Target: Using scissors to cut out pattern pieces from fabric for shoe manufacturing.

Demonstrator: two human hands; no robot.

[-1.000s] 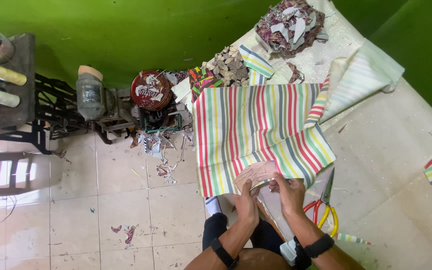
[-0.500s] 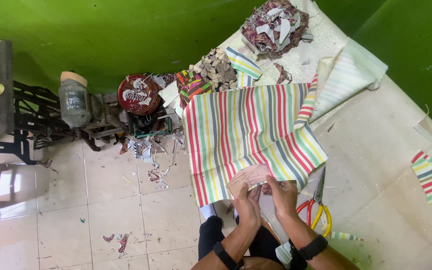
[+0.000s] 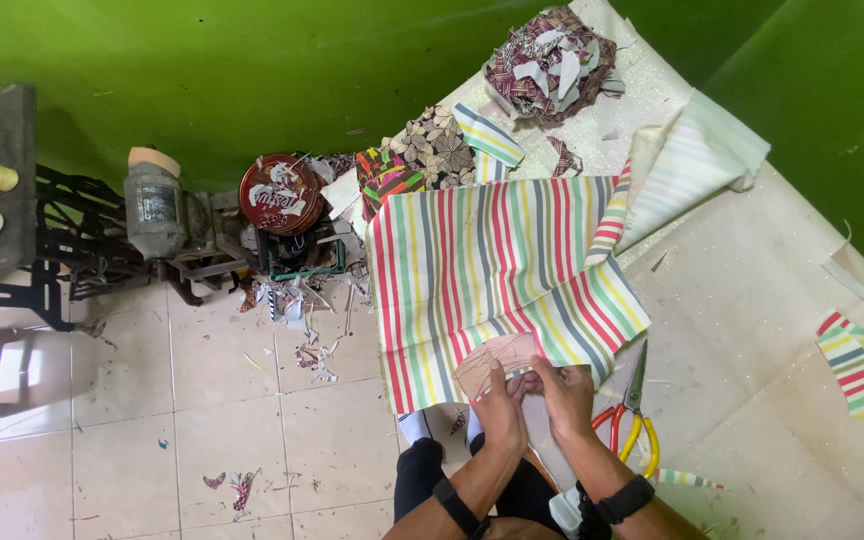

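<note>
A striped cloth (image 3: 492, 265) in red, green, yellow and grey lies spread on the pale table cover (image 3: 752, 300), its near edge hanging over the table side. My left hand (image 3: 500, 410) and my right hand (image 3: 564, 395) are close together at that near edge. Both hold a pinkish paper pattern piece (image 3: 497, 360) laid on the cloth. Scissors (image 3: 632, 405) with red and yellow handles lie just right of my right hand.
A cut striped piece (image 3: 860, 362) lies at the table's right. Folded striped fabric (image 3: 687, 165) and a heap of patterned scraps (image 3: 550, 62) sit farther back. On the tiled floor stand a round red tin (image 3: 280, 195), a motor (image 3: 155, 205), a dark machine frame (image 3: 12, 250) and scattered scraps.
The view has shifted slightly, so everything sits a little to the left in the frame. My hands stay on the pattern piece at the cloth's near edge.
</note>
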